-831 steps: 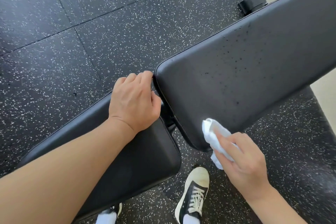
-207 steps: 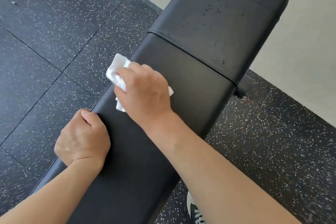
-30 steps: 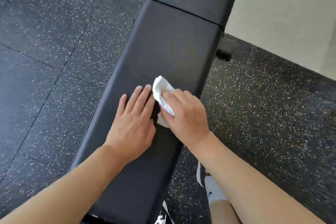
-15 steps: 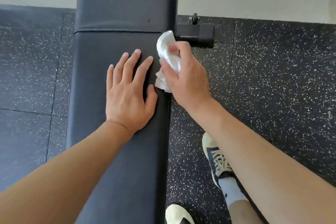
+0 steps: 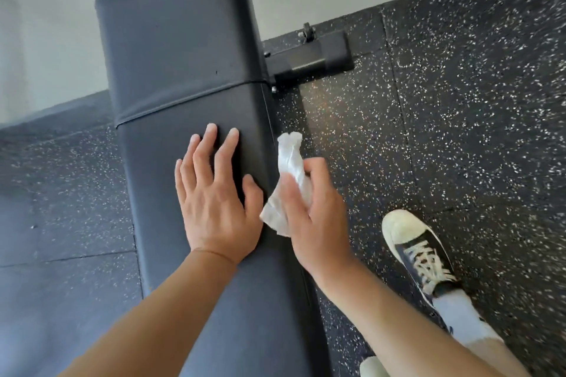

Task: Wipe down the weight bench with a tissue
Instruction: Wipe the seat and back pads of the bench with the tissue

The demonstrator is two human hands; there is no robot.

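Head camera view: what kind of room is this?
Most likely a gym or home workout room. A padded black weight bench stands on speckled rubber floor tiles, and its steel base foot sticks out by a plain wall.

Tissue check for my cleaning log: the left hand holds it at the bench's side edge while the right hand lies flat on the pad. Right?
Hands are swapped. The head view shows the right hand holding the tissue at the bench edge; the left hand lies flat.
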